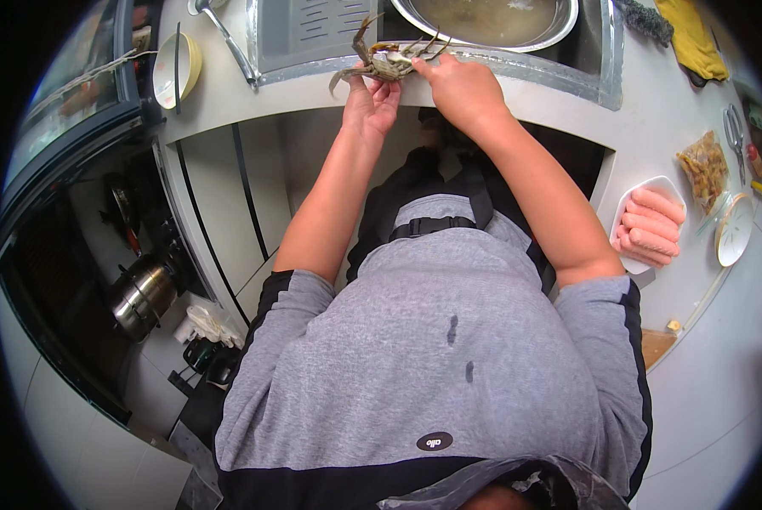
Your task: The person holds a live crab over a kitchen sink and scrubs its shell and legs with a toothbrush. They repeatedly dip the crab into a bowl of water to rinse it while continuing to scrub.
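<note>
My left hand (371,105) holds a crab (384,69) from below, over the counter's front edge by the sink. The crab's legs spread upward and to the sides, and an orange-brown patch shows on its upper part. My right hand (467,89) is closed around a slim white implement (396,57) whose tip rests against the crab. Most of that implement is hidden by the fingers, so its kind is unclear. Just beyond the crab, a round metal basin (441,29) of cloudy water sits in the sink (601,51).
To the left are a bowl (193,67) with a dark stick across it and a metal ladle (231,48). Sausages (652,223) in a white tray, a bag of brown food (704,169), scissors (734,131) and a yellow cloth (690,41) lie right.
</note>
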The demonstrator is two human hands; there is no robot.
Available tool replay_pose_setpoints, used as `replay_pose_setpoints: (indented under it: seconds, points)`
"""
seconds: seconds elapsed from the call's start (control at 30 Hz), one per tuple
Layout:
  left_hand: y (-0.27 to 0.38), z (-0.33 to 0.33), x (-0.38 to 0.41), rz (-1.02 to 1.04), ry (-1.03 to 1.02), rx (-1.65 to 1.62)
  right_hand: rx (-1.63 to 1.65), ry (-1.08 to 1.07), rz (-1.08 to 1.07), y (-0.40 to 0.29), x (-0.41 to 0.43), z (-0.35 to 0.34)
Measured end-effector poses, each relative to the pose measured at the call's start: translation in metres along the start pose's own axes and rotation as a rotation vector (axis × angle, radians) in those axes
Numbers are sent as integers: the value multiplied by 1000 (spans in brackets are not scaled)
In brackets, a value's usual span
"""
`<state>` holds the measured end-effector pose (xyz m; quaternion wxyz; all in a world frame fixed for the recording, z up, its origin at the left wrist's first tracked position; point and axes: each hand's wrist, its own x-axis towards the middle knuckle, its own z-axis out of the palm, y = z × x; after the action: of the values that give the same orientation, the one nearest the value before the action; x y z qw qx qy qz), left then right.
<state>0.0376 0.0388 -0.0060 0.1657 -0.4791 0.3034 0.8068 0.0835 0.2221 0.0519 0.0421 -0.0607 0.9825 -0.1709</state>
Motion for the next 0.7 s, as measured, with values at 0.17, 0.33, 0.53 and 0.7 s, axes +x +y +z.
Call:
replay_pose_setpoints:
  seconds: [0.17, 0.33, 0.53, 0.7]
  points:
    - [4, -5, 1, 8, 6, -20, 14, -11, 93, 18, 21, -9]
    - [5, 2, -4, -6, 5, 11, 64, -5, -26, -8, -4, -3]
    - [8, 2, 1, 3, 23, -21, 7, 9, 50, 12, 25, -4]
    - [6, -4, 13, 35, 0, 7, 2, 49, -34, -4, 7, 1]
